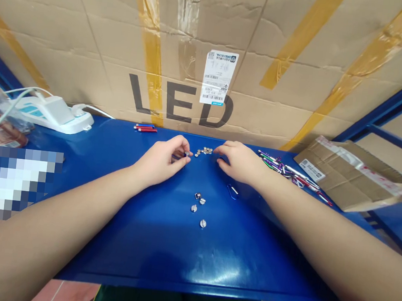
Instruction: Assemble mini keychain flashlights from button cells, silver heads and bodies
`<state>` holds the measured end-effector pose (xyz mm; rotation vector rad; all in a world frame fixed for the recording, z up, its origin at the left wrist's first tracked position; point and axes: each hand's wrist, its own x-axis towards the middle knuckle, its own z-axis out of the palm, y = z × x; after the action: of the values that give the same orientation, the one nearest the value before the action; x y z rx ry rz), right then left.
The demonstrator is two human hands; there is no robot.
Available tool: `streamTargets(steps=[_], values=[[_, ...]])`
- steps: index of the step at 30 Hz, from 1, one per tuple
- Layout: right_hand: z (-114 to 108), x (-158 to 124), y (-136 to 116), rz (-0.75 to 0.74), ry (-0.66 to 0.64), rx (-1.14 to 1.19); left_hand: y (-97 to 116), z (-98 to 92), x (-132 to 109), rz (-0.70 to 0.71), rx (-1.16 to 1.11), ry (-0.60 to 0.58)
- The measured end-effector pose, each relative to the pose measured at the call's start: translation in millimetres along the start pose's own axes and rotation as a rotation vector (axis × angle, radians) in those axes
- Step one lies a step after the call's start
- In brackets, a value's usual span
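My left hand [169, 159] pinches a small round silver piece [186, 154] between thumb and fingertip, just left of a small pile of coin-like silver discs [206, 150]. On the other side of that pile, my right hand [236, 160] hovers with thumb and fingers apart and nothing visible in them. Closer to me lie three silver round caps with a raised bar, one of them a cap [203, 223] nearest the front edge. A tiny dark square part [197, 196] touches or nearly touches the farthest cap [202, 201]. A blue clip [233, 191] lies below my right wrist.
Red and blue tubes [146, 128] lie at the back of the blue table [162, 247]. Several thin metallic coloured tubes [292, 172] are heaped by my right forearm, beside a cardboard box [352, 173]. A white power strip [54, 113] stands back left. A large carton [108, 40] walls the rear.
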<state>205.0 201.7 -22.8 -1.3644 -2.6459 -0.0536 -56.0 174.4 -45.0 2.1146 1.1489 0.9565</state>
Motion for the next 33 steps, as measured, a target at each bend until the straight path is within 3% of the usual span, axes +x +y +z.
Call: streamTargets(steps=[10, 21, 23, 29, 33], values=[[21.6, 12.3, -4.7, -0.056, 0.013, -0.084, -4.0, 0.3, -0.8, -0.011, -0.046, -0.053], [20.1, 4.0, -1.4, -0.219, 0.025, 0.074, 1.4, 1.7, -1.8, 0.081, 0.008, -0.124], [17.5, -1.6, -3.8, -0.224, 0.076, 0.129, 3.0, 2.1, -2.5, 0.098, 0.015, -0.127], [1.0, -27.8, -31.5, -0.143, 0.432, 0.564, 8.9, 6.6, -5.5, 0.139, 0.004, -0.142], [3.1, -35.8, -46.6, -0.261, 0.47, 0.617, 15.0, 10.9, -7.9, 0.163, -0.046, -0.165]])
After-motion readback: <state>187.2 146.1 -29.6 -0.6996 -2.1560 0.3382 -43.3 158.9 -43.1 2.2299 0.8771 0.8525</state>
